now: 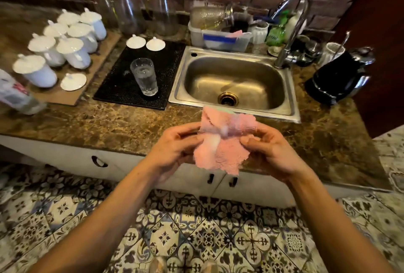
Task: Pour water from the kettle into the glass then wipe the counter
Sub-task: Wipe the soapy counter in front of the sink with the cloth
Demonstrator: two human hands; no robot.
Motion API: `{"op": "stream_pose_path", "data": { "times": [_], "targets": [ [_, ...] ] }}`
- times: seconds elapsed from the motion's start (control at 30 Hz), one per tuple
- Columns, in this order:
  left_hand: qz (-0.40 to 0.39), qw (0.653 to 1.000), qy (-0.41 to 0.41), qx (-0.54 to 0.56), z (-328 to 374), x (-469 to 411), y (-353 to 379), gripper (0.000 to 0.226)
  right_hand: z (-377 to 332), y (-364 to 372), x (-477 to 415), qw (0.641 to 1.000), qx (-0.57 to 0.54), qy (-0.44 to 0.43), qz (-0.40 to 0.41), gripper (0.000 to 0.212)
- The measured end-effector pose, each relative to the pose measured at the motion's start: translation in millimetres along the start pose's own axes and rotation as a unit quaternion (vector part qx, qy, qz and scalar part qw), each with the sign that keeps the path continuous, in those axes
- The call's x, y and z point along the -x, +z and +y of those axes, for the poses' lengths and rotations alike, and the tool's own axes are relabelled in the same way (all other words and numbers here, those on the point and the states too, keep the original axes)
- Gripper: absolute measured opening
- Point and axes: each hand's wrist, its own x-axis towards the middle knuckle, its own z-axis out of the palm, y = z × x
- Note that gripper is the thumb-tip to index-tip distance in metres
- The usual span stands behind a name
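A pink cloth (220, 141) hangs in the air above the front edge of the brown marble counter (113, 124). My left hand (175, 148) grips its left side and my right hand (269, 148) pinches its right side. A clear glass (144, 77) holding water stands upright on a black mat (122, 84) left of the sink. The black kettle (340, 76) with a chrome lid sits on the counter right of the sink, apart from both hands.
A steel sink (234, 82) with a curved tap (290, 30) lies behind the cloth. Several white lidded cups (63, 43) stand on cardboard at the left. A dish tub (218, 36), glass bottles (129, 8) and a green soap bottle (276, 32) line the brick wall.
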Motion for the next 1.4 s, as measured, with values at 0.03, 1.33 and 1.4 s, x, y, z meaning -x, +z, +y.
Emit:
{"op": "stream_pose_path", "data": {
  "times": [0.03, 1.33, 1.4],
  "targets": [
    [0.009, 1.000, 0.007, 0.005, 6, 2, 4, 0.031, -7, -3, 1, 0.998, 0.051, -0.025, 0.002, 0.031],
    [0.139, 0.911, 0.030, -0.387, -9, -93, -98, 0.029, 21, -30, -107, 0.940, 0.302, 0.089, 0.128, 0.013],
    [0.156, 0.833, 0.050, -0.529, -22, -98, -136, 0.037, 33, -47, -125, 0.908, 0.351, 0.074, 0.218, 0.009]
  ]
}}
